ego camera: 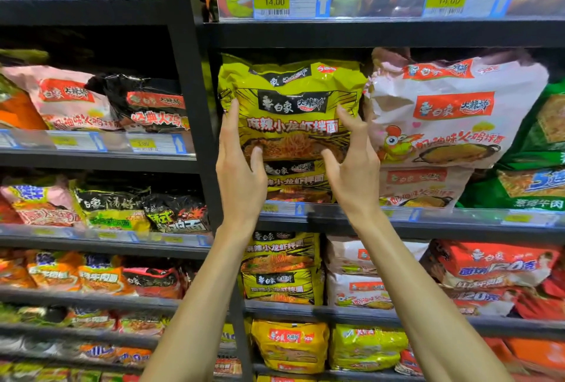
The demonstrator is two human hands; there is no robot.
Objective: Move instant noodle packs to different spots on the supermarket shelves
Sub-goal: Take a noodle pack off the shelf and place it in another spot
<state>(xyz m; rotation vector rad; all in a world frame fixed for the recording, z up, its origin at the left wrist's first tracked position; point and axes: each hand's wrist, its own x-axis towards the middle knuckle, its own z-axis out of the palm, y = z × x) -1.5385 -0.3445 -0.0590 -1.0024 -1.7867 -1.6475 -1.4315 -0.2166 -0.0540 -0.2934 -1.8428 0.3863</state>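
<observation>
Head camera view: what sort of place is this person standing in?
Almost certainly a supermarket or grocery aisle. Dark metal shelves are packed with bagged instant noodles, such as the yellow pack. Clear strips along the shelf edges carry printed price tags, one reading 14.00.

The dark metal shelf [458, 232] carries noodle packs behind a clear price-label strip [406, 214]. Left to right: a yellow noodle pack [290, 91], a pink-white pack [452, 112] touching it, and a green pack [547, 137].
</observation>
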